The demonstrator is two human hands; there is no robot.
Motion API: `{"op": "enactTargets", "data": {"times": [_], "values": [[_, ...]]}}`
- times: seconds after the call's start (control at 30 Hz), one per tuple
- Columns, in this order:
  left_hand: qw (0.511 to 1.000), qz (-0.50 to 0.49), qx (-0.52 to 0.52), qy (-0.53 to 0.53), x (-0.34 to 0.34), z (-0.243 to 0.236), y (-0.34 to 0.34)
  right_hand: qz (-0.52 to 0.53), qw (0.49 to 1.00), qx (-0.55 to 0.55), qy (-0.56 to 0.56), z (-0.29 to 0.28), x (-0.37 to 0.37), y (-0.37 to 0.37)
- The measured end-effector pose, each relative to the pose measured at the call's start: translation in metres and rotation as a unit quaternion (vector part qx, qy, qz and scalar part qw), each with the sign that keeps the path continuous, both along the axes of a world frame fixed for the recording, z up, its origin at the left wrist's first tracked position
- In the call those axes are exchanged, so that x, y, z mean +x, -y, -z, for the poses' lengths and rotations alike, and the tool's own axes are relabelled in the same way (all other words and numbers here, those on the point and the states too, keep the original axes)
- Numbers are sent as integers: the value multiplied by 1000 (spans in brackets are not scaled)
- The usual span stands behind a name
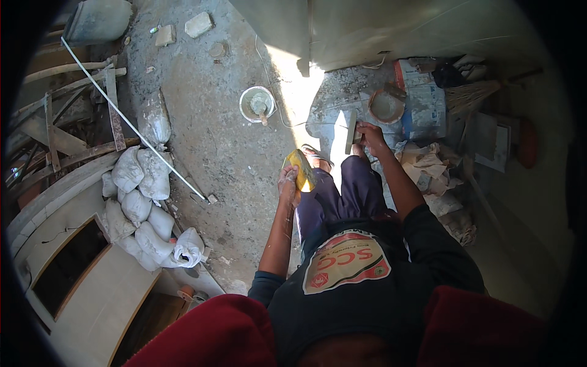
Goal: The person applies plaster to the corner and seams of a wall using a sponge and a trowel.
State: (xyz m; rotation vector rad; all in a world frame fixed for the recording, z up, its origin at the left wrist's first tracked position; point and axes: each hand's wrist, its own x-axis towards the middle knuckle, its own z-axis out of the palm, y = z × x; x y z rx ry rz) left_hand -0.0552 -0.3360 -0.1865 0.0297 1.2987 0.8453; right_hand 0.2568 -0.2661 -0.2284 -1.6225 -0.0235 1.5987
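My left hand (288, 183) is closed round a flat yellow piece (302, 170) with a darker edge; whether it is a sponge or a float I cannot make out. To the right, my right hand (371, 138) grips a plastering trowel (351, 131), its flat blade turned nearly edge-on. The two hands are apart, both in front of my legs. Beyond them on the ground stands a white-rimmed bucket (243, 107) holding greyish material and a tool with a tan handle (263, 118). A round, mortar-stained basin (386, 107) sits past my right hand.
White sacks (150, 240) are piled at the left, beside a long white pole (131, 118) and wooden frames (54, 125). A thin cable (268, 76) crosses the rough concrete floor near the bucket. Crumpled paper bags (430, 171) lie at the right, below a wall (391, 27).
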Motion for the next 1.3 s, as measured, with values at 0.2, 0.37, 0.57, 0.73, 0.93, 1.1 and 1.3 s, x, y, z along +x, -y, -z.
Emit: {"op": "enactTargets", "data": {"times": [0.2, 0.37, 0.57, 0.73, 0.93, 1.1, 1.3], "values": [[999, 26, -33, 10, 5, -16, 4, -24, 960, -75, 267, 90, 116, 11], [999, 14, -30, 8, -12, -21, 21, -259, 799, -128, 528, 131, 158, 12], [999, 32, -23, 30, 34, -29, 3, -332, 766, -130, 534, 143, 219, 6], [999, 15, 2, 50, 73, -55, -22, -385, 717, -77, 576, 81, 162, -25], [998, -13, 58, -14, 131, -57, -70, -370, 898, 231, -52, -79, 18, -44], [977, 9, 210, 27, 145, -122, -140, -396, 734, 450, 320, -182, -21, -86], [896, 6, 434, -94, 116, -259, -187, -174, 812, 557, 14, -350, -17, -199]]}}
